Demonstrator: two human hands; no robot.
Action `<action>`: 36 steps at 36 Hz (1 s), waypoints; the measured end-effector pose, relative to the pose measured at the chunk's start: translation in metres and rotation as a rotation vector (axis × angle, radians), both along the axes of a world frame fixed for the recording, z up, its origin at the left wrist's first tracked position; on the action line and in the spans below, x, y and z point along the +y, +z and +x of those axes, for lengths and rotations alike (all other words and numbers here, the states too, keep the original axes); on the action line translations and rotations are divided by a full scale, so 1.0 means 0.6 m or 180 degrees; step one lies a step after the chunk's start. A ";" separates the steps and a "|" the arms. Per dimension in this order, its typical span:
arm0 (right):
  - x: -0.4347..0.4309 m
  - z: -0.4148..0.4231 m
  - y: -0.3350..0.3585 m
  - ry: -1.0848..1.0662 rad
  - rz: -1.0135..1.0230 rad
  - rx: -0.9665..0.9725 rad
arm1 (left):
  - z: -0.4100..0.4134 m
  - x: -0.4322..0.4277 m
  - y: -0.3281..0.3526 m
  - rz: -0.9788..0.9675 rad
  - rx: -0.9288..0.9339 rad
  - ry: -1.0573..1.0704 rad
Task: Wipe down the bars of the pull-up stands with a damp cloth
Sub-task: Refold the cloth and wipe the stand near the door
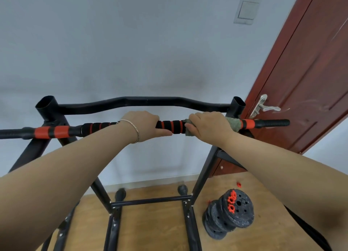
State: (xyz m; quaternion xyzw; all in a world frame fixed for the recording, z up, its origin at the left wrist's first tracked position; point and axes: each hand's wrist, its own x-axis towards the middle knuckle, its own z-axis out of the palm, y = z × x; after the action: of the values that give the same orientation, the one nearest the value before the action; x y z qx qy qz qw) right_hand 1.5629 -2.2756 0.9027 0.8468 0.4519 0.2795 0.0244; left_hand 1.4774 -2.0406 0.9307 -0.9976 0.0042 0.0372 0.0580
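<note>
A black pull-up stand fills the view. Its near bar [170,126] runs left to right with black and red foam grips. Behind it a curved black bar [143,101] joins two upright tubes. My left hand [145,124] grips the near bar at its middle, a thin bracelet on the wrist. Just to the right, my right hand [209,126] holds a grey-green cloth [233,123] wrapped over the same bar. The cloth sticks out on both sides of that hand.
A dark red door [305,72] with a metal handle [263,106] stands close to the bar's right end. Stacked black weight plates [228,216] with red collars lie on the wooden floor at lower right. The stand's lower frame [150,201] crosses below. A grey wall is behind.
</note>
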 end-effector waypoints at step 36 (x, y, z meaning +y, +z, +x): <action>0.058 0.031 0.107 -0.1152 0.1241 0.2438 | -0.030 -0.010 -0.019 0.0433 -0.0714 -0.0047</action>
State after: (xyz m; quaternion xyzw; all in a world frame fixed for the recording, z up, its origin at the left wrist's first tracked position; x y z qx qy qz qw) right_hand 1.5817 -2.2407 0.9668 0.9430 0.2124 0.0177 -0.2555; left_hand 1.4592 -2.0466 0.9194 -0.9892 0.0024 -0.0749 0.1259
